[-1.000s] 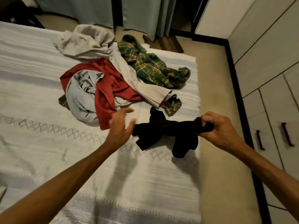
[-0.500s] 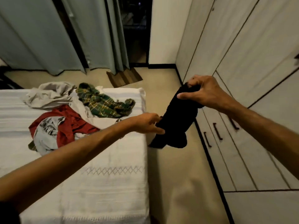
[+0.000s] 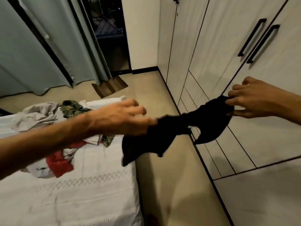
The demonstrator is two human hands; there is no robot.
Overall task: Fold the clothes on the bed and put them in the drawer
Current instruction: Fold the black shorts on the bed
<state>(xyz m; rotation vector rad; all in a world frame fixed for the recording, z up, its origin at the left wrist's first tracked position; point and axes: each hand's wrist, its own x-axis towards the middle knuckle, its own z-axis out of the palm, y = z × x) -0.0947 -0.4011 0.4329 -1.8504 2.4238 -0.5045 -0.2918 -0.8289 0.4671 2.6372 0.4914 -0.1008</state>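
The white bedspread [image 3: 81, 193] fills the lower left, its stitched diamond band running across the near part. Above it the left forearm reaches in from the left edge, and the left hand [image 3: 120, 118] closes on one end of a black garment [image 3: 171, 129]; the hand is blurred, so the fingers look curled over the cloth, though exactly how they pinch it is hard to tell. The garment stretches in the air between both hands, over the strip of beige floor [image 3: 162, 185] beside the bed, its lower flap hanging just past the bed's edge. At its other end the right hand [image 3: 250, 101] pinches the cloth between thumb and forefinger, the remaining fingers spread and raised above it.

Behind the left arm, on the bed, lies the heap of unfolded clothes: a red piece [image 3: 58, 162], a pale grey one [image 3: 39, 113] and a green plaid shirt [image 3: 73, 108]. To the right stand the wardrobe drawers [image 3: 228, 152], all closed, with tall doors and black handles [image 3: 259, 39] above. Farther back hang grey-green curtains [image 3: 40, 51], with a small striped mat [image 3: 110, 88] on the floor below them.
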